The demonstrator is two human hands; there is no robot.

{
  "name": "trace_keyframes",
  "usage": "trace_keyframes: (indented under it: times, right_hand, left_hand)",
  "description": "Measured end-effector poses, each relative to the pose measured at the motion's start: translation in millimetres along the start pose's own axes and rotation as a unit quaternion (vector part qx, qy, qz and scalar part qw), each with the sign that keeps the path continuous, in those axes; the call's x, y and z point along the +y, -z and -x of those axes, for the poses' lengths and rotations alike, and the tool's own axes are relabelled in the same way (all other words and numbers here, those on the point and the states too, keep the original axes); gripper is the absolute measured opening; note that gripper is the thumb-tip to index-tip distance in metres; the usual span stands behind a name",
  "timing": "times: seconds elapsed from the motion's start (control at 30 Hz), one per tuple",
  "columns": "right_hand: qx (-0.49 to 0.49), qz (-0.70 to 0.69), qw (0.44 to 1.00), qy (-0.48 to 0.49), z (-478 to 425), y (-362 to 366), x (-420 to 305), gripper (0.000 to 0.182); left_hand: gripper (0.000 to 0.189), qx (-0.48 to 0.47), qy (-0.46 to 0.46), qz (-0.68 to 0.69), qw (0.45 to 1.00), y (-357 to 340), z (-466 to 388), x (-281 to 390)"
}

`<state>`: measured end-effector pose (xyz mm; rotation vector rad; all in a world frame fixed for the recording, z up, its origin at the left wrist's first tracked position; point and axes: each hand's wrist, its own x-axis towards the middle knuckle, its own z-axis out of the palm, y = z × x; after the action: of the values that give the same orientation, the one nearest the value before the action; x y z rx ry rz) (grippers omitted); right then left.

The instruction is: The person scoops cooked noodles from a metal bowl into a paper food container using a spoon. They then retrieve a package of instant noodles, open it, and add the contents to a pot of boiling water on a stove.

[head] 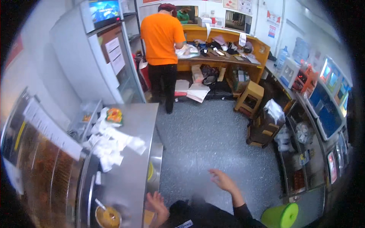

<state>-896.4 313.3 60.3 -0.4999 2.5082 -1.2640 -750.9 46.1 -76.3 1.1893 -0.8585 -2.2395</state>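
My left hand [156, 204] is beside the edge of the stainless steel counter [129, 182], fingers spread and holding nothing. Over the grey speckled floor [196, 134] my right hand [223, 180] is raised, its fingers apart with nothing in them. A bowl of yellowish food [108, 217] with a utensil stands on the counter's near end, closest to my left hand. Farther along the counter lie crumpled white papers [109, 146] and a colourful packet [114, 115].
A person in an orange shirt [162, 38] stands at a cluttered wooden desk [188, 58]. To the right are a brown stool [250, 98], a dark bin [263, 128], shelves [310, 168] and a lime-green lidded bin [281, 215]. A glass-fronted display case [48, 171] is on the left.
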Motion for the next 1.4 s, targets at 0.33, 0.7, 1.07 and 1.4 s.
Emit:
trace_keyframes:
  times: [0.33, 0.7, 1.07, 1.4]
  right_hand:
    - [-0.04, 0.162, 0.9, 0.403, -225, -34, 16, 0.044]
    - [0.008, -0.609, 0.778, -0.157, -444, 3, 114, 0.057]
    - [-0.337, -0.658, 0.672, -0.047, -727, 34, -58, 0.062]
    - [-0.346, -0.475, 0.805, 0.083, -1025, -1, -195, 0.033]
  left_hand:
    - [0.059, -0.463, 0.354, 0.183, 0.792, -279, -105, -21]
    - [0.066, -0.625, -0.162, -0.286, 0.708, -519, -222, 85]
    - [0.06, -0.174, -0.561, -0.557, 0.587, -592, -471, 106]
    - [0.044, 0.271, -0.602, -0.435, 0.612, -612, -523, 283]
